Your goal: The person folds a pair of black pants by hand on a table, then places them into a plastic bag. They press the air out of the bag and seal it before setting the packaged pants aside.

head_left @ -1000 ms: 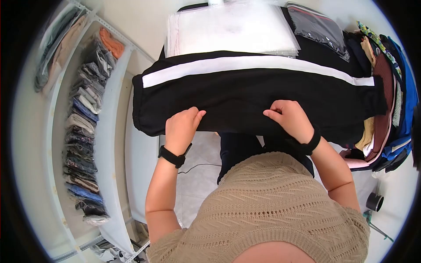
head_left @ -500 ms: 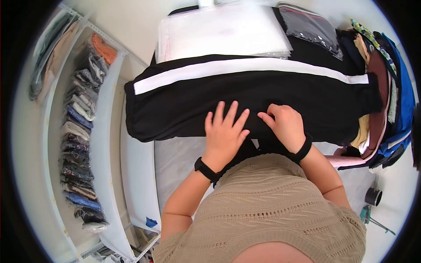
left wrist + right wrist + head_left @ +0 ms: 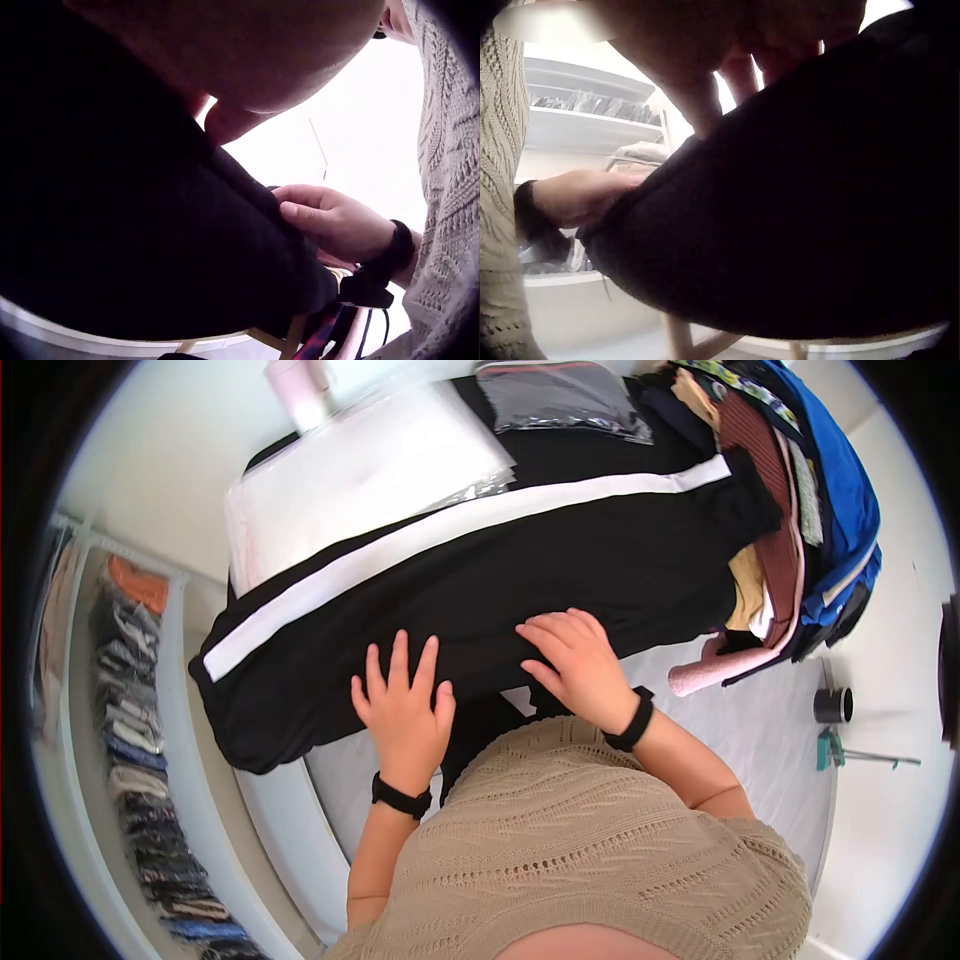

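Note:
Black trousers with a white side stripe (image 3: 480, 580) lie folded lengthwise across the table in the head view, a gathered cuff at the right end. My left hand (image 3: 404, 718) rests on their near edge, fingers spread and straight. Further right, my right hand (image 3: 582, 668) lies on the same edge with its fingers loosely extended and close together. In the right wrist view, those fingers press down on the dark cloth (image 3: 795, 202). Neither hand grips a fold.
Behind the trousers lies a stack of clear plastic bags (image 3: 350, 480), beside a bagged grey garment (image 3: 565, 400). A pile of clothes (image 3: 765, 510) fills the right end. Shelves with bagged clothes (image 3: 140, 760) stand at the left; a pink bottle (image 3: 297, 395) stands at the back.
My left hand went from curled at the trousers' edge to spread flat on them, moving inward first. My right fingers loosened from a pinch. The head view has turned right.

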The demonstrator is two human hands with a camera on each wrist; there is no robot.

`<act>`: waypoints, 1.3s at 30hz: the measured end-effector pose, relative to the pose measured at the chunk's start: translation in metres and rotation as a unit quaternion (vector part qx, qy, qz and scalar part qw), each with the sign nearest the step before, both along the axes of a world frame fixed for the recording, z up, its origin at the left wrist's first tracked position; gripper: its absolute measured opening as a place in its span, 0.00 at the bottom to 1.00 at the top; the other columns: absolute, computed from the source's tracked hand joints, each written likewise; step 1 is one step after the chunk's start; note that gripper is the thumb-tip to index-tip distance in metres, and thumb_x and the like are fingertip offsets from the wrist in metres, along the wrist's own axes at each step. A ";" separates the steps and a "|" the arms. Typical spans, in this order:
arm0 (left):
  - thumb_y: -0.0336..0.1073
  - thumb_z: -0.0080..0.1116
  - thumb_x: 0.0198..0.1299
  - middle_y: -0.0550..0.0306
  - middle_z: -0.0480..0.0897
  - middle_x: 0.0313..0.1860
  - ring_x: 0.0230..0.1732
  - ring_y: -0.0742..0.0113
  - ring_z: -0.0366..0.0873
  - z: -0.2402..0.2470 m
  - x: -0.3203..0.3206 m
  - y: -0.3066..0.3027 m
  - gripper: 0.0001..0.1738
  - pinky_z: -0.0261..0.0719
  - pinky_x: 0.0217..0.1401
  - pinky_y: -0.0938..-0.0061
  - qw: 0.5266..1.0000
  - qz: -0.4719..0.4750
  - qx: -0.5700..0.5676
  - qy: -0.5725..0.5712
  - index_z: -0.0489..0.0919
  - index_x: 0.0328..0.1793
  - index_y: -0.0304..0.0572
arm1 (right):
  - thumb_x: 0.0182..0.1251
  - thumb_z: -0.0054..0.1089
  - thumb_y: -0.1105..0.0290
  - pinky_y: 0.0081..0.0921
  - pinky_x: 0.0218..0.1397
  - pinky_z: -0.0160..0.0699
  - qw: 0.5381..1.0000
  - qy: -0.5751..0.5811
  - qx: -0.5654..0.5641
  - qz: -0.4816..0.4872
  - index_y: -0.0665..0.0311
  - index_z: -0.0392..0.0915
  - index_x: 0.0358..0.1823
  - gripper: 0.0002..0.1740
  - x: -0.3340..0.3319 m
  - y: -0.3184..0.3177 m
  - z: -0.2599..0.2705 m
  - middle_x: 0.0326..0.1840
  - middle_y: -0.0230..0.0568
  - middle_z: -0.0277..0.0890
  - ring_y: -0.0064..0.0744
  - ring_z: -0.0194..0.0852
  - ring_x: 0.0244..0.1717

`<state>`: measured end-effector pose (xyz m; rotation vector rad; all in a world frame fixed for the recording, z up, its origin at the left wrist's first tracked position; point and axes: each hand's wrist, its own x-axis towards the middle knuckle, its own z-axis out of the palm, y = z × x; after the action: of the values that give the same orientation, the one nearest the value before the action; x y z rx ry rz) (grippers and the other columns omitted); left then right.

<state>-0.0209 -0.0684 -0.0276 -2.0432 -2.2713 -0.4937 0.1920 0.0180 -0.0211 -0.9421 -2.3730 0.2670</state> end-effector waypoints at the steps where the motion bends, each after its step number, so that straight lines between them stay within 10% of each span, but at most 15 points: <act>1: 0.40 0.52 0.61 0.53 0.65 0.73 0.74 0.43 0.56 0.000 0.000 0.000 0.27 0.47 0.73 0.40 1.000 0.000 -0.006 0.002 0.72 0.69 0.57 | 0.55 0.67 0.68 0.38 0.59 0.66 1.000 0.012 -0.003 -0.006 0.59 0.77 0.52 0.21 0.002 0.001 -0.003 0.49 0.38 0.75 0.40 0.72 0.52; 11: 0.44 0.49 0.64 0.55 0.65 0.74 0.73 0.44 0.57 -0.008 0.007 0.004 0.26 0.47 0.72 0.41 0.998 0.039 -0.001 0.039 0.72 0.70 0.60 | 0.51 0.65 0.73 0.36 0.40 0.68 0.975 0.027 0.028 -0.221 0.59 0.78 0.29 0.05 0.089 0.027 0.001 0.27 0.35 0.71 0.40 0.69 0.34; 16: 0.40 0.51 0.60 0.56 0.66 0.73 0.74 0.47 0.57 -0.008 0.013 0.009 0.28 0.45 0.74 0.43 0.998 0.061 0.009 0.025 0.73 0.69 0.60 | 0.52 0.69 0.67 0.36 0.52 0.69 0.997 0.067 -0.007 -0.032 0.60 0.80 0.39 0.13 0.064 0.021 0.011 0.45 0.35 0.77 0.41 0.73 0.49; 23: 0.46 0.35 0.72 0.41 0.49 0.80 0.77 0.43 0.51 -0.005 0.005 0.004 0.31 0.43 0.77 0.52 0.990 0.047 0.049 -0.124 0.58 0.77 0.40 | 0.57 0.65 0.70 0.35 0.43 0.70 0.992 0.093 -0.062 0.050 0.61 0.77 0.31 0.06 0.050 0.057 -0.014 0.31 0.36 0.72 0.40 0.70 0.36; 30: 0.40 0.36 0.72 0.43 0.55 0.78 0.78 0.51 0.50 -0.004 0.005 0.008 0.30 0.46 0.78 0.65 0.957 0.126 0.093 -0.244 0.54 0.77 0.34 | 0.62 0.58 0.72 0.39 0.38 0.71 0.978 0.129 -0.155 0.057 0.65 0.70 0.28 0.07 0.059 0.072 -0.014 0.27 0.42 0.66 0.45 0.69 0.34; 39: 0.37 0.46 0.69 0.47 0.62 0.75 0.77 0.51 0.55 -0.018 -0.003 0.010 0.30 0.45 0.78 0.57 0.975 0.144 0.068 -0.156 0.60 0.75 0.37 | 0.58 0.63 0.73 0.37 0.46 0.70 0.969 0.164 -0.134 0.128 0.65 0.77 0.36 0.07 0.084 0.072 -0.006 0.35 0.41 0.74 0.45 0.71 0.40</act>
<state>-0.0235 -0.0580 -0.0452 -1.6295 -2.5620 -0.9743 0.2758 0.0895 -0.0272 -0.6411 -2.1771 0.7969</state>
